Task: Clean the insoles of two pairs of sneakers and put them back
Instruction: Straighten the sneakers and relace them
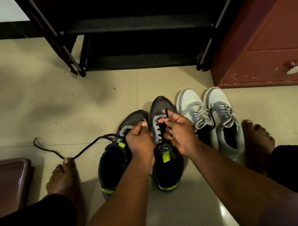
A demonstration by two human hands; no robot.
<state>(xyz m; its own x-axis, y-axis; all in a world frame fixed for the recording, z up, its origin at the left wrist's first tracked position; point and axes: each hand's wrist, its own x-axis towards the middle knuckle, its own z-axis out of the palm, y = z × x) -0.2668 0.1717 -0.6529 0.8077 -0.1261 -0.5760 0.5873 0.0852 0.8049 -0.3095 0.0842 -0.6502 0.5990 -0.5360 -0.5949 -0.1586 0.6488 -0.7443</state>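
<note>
Early stage: unlacing. Left hand [139, 140] gripping the dark sneaker [164, 130] mid-floor; right hand [178, 129] pinching its black lace [167, 114]. Grey pair [209, 114] alongside, laced. No insoles out; cleaning and refitting remaining.

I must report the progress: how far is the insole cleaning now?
Done: the left dark sneaker has its lace loosened. In hand: both hands, left and right, work on the right dark sneaker's lace. Left: the grey pair is still laced; no insole is out.
</note>
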